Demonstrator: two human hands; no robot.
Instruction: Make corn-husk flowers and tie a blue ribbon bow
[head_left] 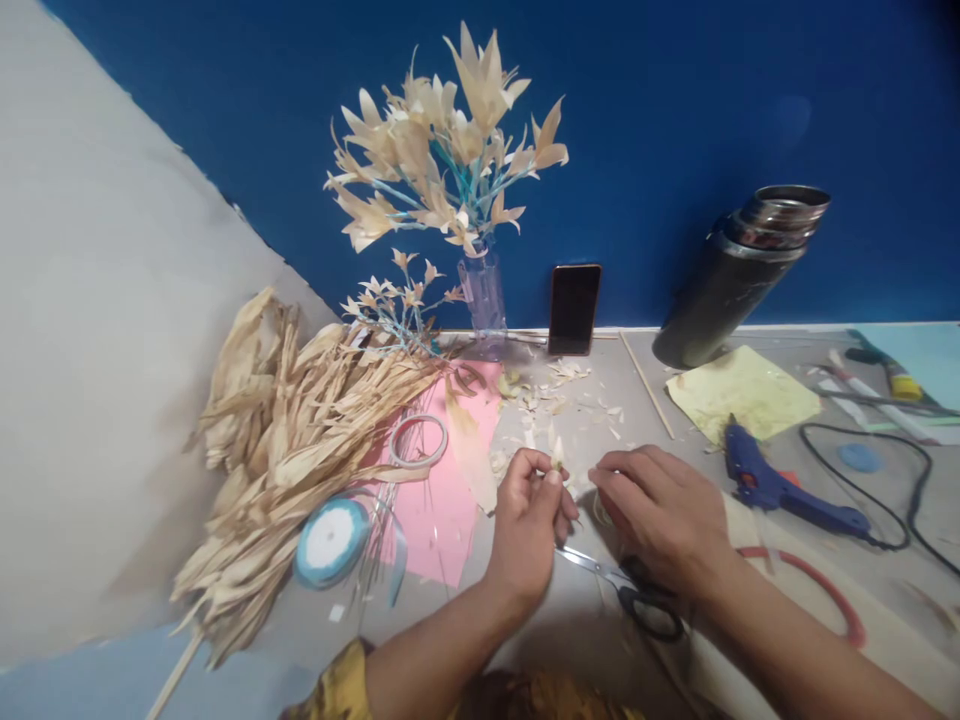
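Observation:
My left hand (531, 510) pinches a small pale husk flower bud (556, 458) upright between thumb and fingertips; its base looks greenish. Just to the right, my right hand (664, 510) is bent with its fingers curled down. A pale ring-shaped thing (601, 510), perhaps a tape roll, shows partly under those fingers; whether they grip it is hidden. Beneath both hands lie scissors (592, 563) with black handles, partly covered by the right hand. Husk scraps (551, 400) are scattered beyond the fingertips.
At left, dried corn husks (300, 440) are heaped beside blue ribbon (330, 540), a tape ring (418, 441) and pink paper (442, 510). Behind stand a vase (484, 290) of husk flowers, a phone (574, 310) and a tilted flask (735, 280). A corded glue gun (787, 490) lies right.

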